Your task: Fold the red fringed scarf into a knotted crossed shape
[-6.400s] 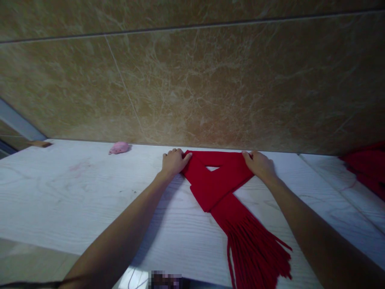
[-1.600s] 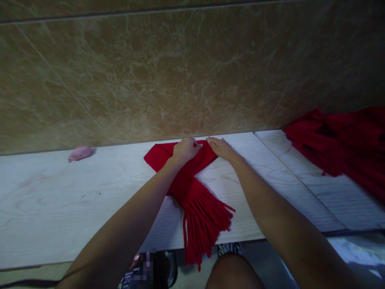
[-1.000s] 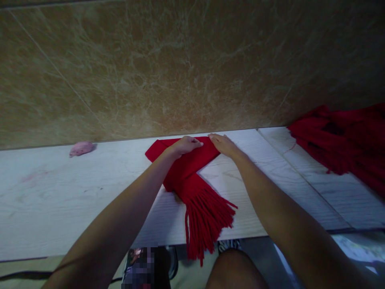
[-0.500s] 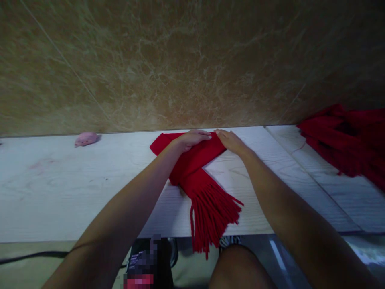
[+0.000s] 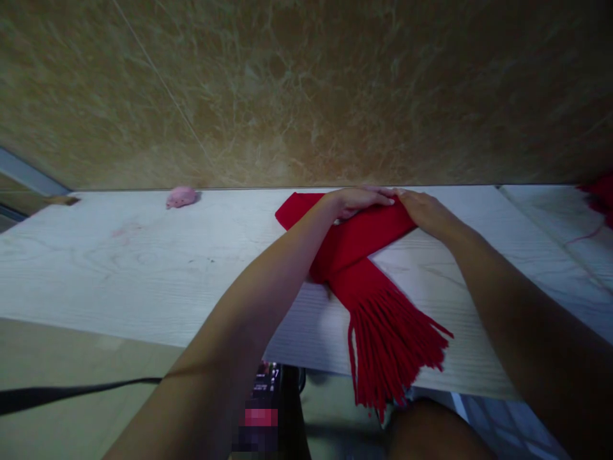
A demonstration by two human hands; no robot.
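A red scarf (image 5: 357, 239) lies folded on the white wood-grain table, its two ends crossing over each other. Its fringe (image 5: 395, 348) fans out toward me and hangs past the near edge. My left hand (image 5: 361, 199) rests on the scarf's upper part with fingers stretched to the right. Across from it, my right hand (image 5: 424, 209) lies on the scarf's far right corner, fingers extended and pointing left. The fingertips of both hands almost meet. Part of the scarf is hidden under my left hand and forearm.
A small pink toy (image 5: 182, 197) sits at the back left by the marbled wall (image 5: 297, 96). More red fabric (image 5: 602, 191) shows at the far right, past a seam in the white table (image 5: 230, 255). A black strap (image 5: 86, 391) crosses below the table's near edge.
The view has turned left, so everything appears shifted right and more of the table's left end shows. My hands stay on the scarf, whose fold looks the same.
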